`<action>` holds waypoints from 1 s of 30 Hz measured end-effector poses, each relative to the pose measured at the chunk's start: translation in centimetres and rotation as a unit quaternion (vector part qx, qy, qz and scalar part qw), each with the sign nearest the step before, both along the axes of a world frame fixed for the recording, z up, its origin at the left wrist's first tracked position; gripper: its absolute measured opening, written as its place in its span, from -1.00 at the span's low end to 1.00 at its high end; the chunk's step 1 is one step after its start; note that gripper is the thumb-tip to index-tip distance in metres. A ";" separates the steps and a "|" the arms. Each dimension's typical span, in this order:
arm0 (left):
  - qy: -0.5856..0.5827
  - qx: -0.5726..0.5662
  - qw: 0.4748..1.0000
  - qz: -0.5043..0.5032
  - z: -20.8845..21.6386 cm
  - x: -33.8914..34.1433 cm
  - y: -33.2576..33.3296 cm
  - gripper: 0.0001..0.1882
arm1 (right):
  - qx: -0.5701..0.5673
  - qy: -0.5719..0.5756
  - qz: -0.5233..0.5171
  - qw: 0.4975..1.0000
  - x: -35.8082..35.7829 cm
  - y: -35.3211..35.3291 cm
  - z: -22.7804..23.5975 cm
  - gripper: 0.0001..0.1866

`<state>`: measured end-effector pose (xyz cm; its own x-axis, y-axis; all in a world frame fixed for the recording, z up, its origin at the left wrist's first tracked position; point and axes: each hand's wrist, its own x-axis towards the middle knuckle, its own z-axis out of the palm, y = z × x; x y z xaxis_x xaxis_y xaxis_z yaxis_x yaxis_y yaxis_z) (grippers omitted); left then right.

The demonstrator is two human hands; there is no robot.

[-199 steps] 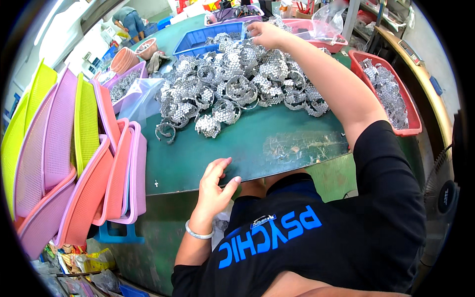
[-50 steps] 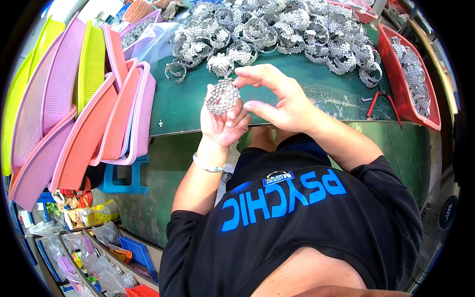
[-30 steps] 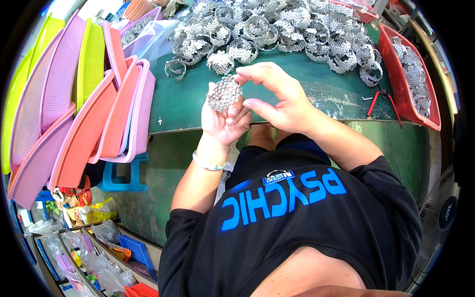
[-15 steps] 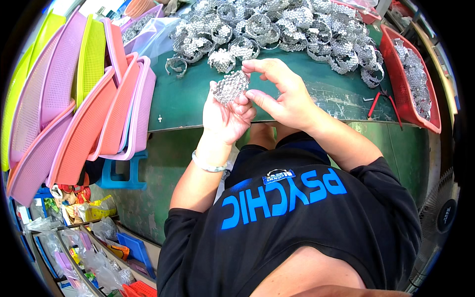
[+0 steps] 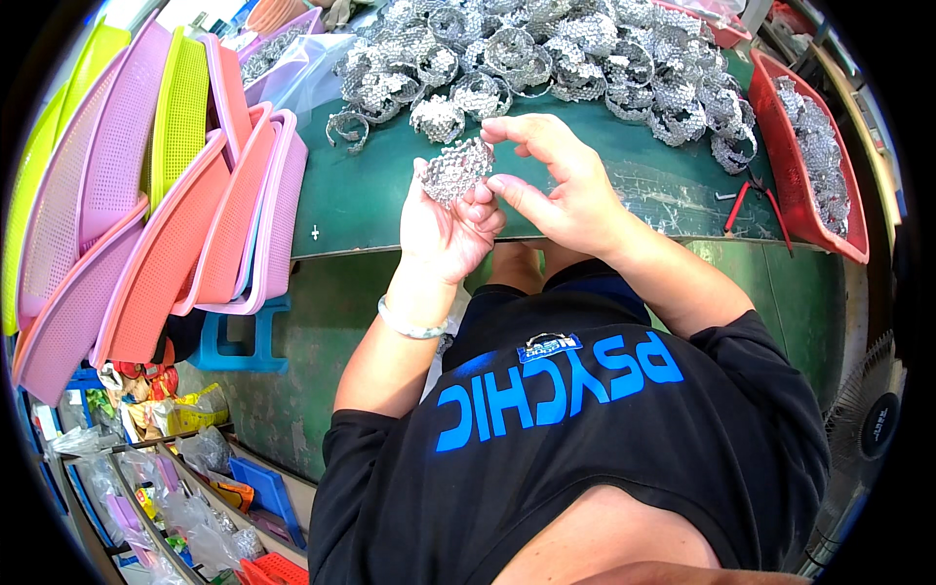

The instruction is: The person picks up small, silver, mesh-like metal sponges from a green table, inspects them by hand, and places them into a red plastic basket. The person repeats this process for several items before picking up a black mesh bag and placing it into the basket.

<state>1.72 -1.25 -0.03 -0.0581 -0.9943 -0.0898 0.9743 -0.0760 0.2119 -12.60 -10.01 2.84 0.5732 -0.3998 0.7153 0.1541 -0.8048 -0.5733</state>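
Observation:
A curled silver band with a scaly, link-like surface (image 5: 456, 172) rests in my left hand (image 5: 450, 222), held above the near edge of the green table. My left fingers close round its lower right side. My right hand (image 5: 565, 180) is beside the band, thumb and forefinger spread apart at its right edge. The forefinger tip is near the top of the band, and the thumb tip is close to my left fingertips. Whether the right fingertips touch the band is hard to make out. Behind my hands lies a heap of similar silver bands (image 5: 517, 58).
A red basket (image 5: 853, 219) with silver pieces stands at the right, beside red-handled pliers (image 5: 738, 207). Leaning stacks of colored plastic baskets (image 5: 161, 283) fill the left, near a blue stool (image 5: 244, 341). A fan (image 5: 873, 409) stands at lower right.
The band has shifted slightly right and turned a little in my left hand. My right forefinger and thumb have moved slightly right. The rest stays the same.

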 end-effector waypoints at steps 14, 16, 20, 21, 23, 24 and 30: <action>-0.067 0.020 0.996 0.054 0.3 -0.1 0.0 -0.41 | 0.007 -0.001 0.004 1.000 -0.1 0.2 -0.1 -0.51; -0.078 0.002 0.996 0.049 0.4 -0.1 0.1 -0.39 | 0.007 -0.003 0.005 1.000 -0.1 0.2 -0.1 -0.51; -0.090 0.001 0.995 0.049 0.6 -0.2 0.2 -0.37 | 0.005 -0.002 0.006 1.000 -0.1 0.2 -0.1 -0.52; -0.096 0.003 0.994 0.051 0.7 -0.2 0.2 -0.37 | 0.005 -0.003 0.007 1.000 -0.2 0.2 0.0 -0.52; -0.108 0.005 0.993 0.054 0.9 -0.2 0.2 -0.37 | 0.006 -0.004 0.009 1.000 -0.2 0.2 0.0 -0.52; -0.113 0.010 0.992 0.057 1.0 -0.2 0.3 -0.37 | 0.005 -0.004 0.008 1.000 -0.2 0.2 0.0 -0.52; -0.127 0.005 0.990 0.064 0.9 -0.2 0.4 -0.36 | 0.004 -0.002 0.009 1.000 -0.1 0.2 0.0 -0.52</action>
<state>1.50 -0.89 0.89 0.0942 -0.9911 -0.0942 0.8910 0.0417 0.4520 -12.75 -9.79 2.80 0.5777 -0.3948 0.7144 0.1713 -0.7972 -0.5790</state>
